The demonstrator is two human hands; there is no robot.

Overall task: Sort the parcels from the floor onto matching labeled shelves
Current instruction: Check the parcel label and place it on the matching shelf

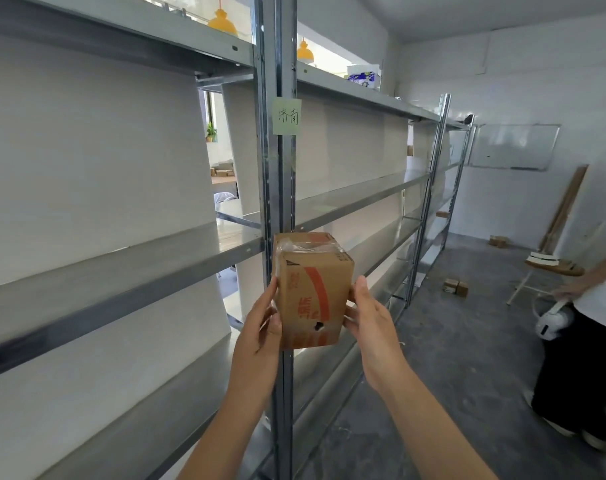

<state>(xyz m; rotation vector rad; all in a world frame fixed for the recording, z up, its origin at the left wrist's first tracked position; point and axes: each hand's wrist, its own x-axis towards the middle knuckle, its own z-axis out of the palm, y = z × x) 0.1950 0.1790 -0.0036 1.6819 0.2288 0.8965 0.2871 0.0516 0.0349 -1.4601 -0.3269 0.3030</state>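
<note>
I hold a small brown cardboard parcel [312, 292] with red print and clear tape on top, raised in front of the metal upright [277, 188] of the grey shelving. My left hand [263, 323] grips its left side and my right hand [367, 317] presses its right side. A pale green paper label [286, 116] with handwritten characters is stuck on the upright, above the parcel. The middle shelf [357, 199] to the right of the upright lies just behind the parcel and carries nothing that I can see.
Several small cardboard parcels lie on the grey floor: a pair [455, 286] near the shelf foot and another [499, 241] by the far wall. A person [585, 327] stands at the right edge holding a white device. A folding stool [551, 268] stands beside them.
</note>
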